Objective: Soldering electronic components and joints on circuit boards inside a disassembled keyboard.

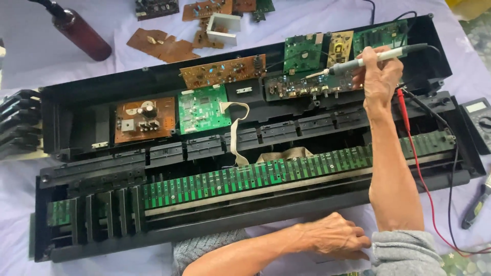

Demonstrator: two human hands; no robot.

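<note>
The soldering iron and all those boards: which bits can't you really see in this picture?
Head view only:
- Soldering iron tip: too small to tell if it touches the dark board.
- Right hand covers part of that board and the iron's grip.
- Left hand rests knuckles up by the black case; palm hidden.
- Multimeter: cut off by the right edge.
- Brown bottle: top cut off by the upper edge.
- Board parts: too small to identify.

The right hand (379, 76) is stretched far out, fingers closed tight. The left hand (335, 236) lies low, fingers curled under.
</note>
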